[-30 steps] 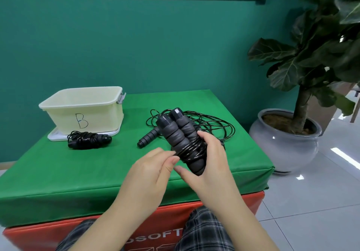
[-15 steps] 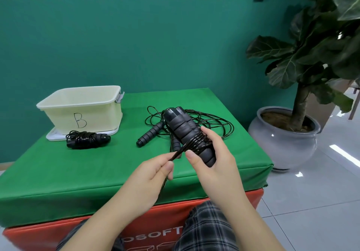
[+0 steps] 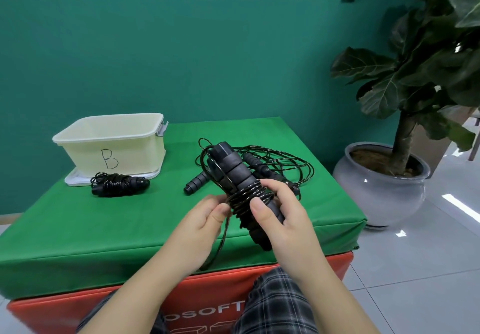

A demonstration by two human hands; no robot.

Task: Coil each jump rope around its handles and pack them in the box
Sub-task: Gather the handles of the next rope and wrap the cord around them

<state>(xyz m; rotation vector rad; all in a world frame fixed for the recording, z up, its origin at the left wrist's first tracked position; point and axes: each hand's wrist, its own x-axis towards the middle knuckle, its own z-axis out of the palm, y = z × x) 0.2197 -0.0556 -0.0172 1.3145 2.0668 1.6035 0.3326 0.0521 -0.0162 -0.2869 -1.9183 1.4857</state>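
Note:
My right hand [image 3: 283, 217] grips two black foam jump-rope handles [image 3: 235, 170] held together, tilted up to the left, with several turns of thin black cord wound round their middle. My left hand [image 3: 200, 224] pinches that cord [image 3: 223, 235] just left of the coil; its loose end hangs down over the table's front edge. A finished coiled rope [image 3: 119, 184] lies in front of the cream box [image 3: 85, 136] marked B. Another uncoiled rope [image 3: 283, 162] lies behind my hands, one handle [image 3: 196, 181] pointing left.
The box stands on its white lid [image 3: 75, 180] at the back left of the green-covered table [image 3: 78, 230]. A large potted plant [image 3: 384, 183] stands on the tiled floor to the right. My plaid-clad knees sit below the table's red front.
The handles have tipped nearer upright and dropped slightly toward me. My left hand has moved up to the coil, laying more cord round the handles; the cord now trails downward.

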